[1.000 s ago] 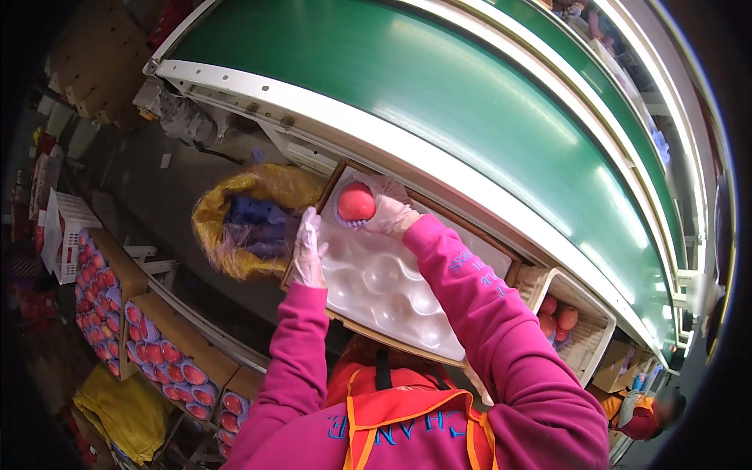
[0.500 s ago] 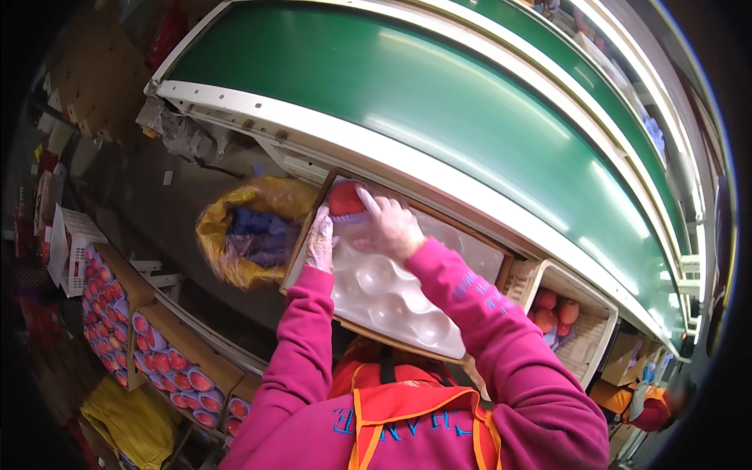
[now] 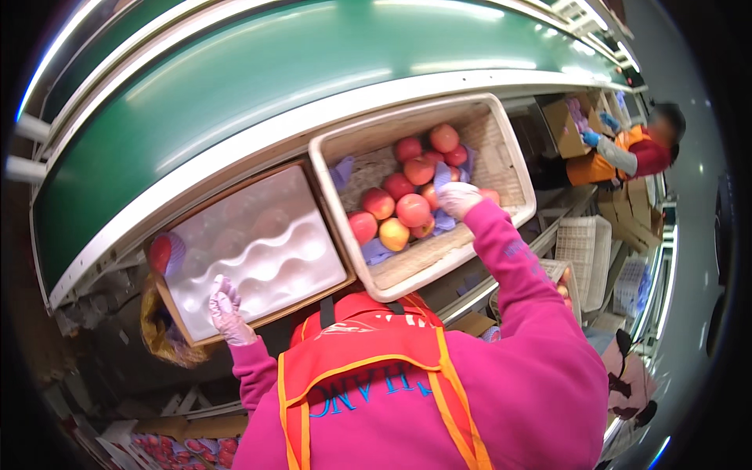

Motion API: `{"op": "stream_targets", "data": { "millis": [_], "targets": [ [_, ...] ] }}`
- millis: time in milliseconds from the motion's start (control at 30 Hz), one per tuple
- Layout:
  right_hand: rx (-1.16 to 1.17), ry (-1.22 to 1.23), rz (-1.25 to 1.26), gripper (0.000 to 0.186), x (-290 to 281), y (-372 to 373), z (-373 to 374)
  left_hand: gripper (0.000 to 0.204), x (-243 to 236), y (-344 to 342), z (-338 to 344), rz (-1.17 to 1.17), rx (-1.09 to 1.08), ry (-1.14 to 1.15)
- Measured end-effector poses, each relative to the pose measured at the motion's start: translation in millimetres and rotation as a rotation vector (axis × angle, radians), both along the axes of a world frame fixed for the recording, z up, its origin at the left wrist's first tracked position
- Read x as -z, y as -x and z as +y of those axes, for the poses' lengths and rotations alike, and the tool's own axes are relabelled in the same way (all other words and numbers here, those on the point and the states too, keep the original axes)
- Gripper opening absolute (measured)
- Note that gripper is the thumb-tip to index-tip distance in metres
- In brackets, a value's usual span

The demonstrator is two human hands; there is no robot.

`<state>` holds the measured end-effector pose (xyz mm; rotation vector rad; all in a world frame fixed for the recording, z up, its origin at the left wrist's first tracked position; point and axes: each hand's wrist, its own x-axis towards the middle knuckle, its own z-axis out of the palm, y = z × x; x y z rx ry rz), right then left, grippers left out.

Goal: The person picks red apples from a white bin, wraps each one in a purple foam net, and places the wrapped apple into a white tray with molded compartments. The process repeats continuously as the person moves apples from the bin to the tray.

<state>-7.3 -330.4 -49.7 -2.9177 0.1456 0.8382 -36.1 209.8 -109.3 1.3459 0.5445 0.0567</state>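
Note:
My left hand [image 3: 225, 309], in a thin clear glove, is over the near left part of a white moulded tray [image 3: 258, 262] inside a cardboard box. Its fingers are loosely bent and hold nothing. One red apple [image 3: 162, 254] in a purple foam net sits at the tray's far left corner. My right hand [image 3: 458, 199], also gloved, reaches into a pale plastic crate [image 3: 352, 227] among several red and yellowish apples [image 3: 413, 210]. A purple foam net [image 3: 442, 174] is at its fingertips. Whether the fingers grip it or an apple is hidden.
A green conveyor belt [image 3: 313, 51] with a white edge runs beyond box and crate. A yellow bag [image 3: 160, 333] lies left of the box. At the far right a co-worker in an orange vest [image 3: 599, 166] handles a carton [image 3: 562, 129]. Boxes of netted apples [image 3: 192, 448] stand at lower left.
My view has swung right, bringing the crate into full view. My right hand has left the apple in the tray and reached into the crate. My left hand has come away from that apple.

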Motion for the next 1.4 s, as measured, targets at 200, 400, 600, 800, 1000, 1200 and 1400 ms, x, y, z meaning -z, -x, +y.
{"op": "stream_targets", "data": {
  "millis": [200, 400, 600, 800, 1000, 1200, 1400],
  "targets": [
    [0.112, -0.192, -0.123, 0.032, 82.3, -84.6, 45.9, 0.032, -80.3, -2.9, -115.5, -0.178, 0.361, -0.156],
    [0.73, -0.409, -0.157, 0.056, 159.2, -135.5, 129.8, 0.031, -95.1, 3.0, -159.1, -0.224, 0.435, -0.249],
    [0.385, -0.794, -0.148, 0.05, 152.7, -123.1, 109.5, 0.037, -114.3, -31.7, -204.4, -0.577, 0.639, -0.336],
    [0.331, -1.688, -0.173, 0.08, -38.5, -20.6, 114.0, 0.053, -103.9, -81.2, -257.6, -0.622, 0.988, -0.172],
    [0.712, -2.105, -0.03, 0.052, -93.5, 57.3, 116.6, 0.03, -123.5, -45.9, -264.4, -0.317, 0.936, 0.358],
    [0.858, -1.66, -0.363, 0.017, -65.9, 88.2, 144.3, 0.034, -121.7, -13.1, -262.6, -0.128, 0.943, 0.467],
    [0.616, -1.437, -0.574, 0.011, -53.0, 86.4, 135.0, 0.024, -102.4, -9.5, -251.7, -0.469, 0.96, -0.008]
  ]
}}
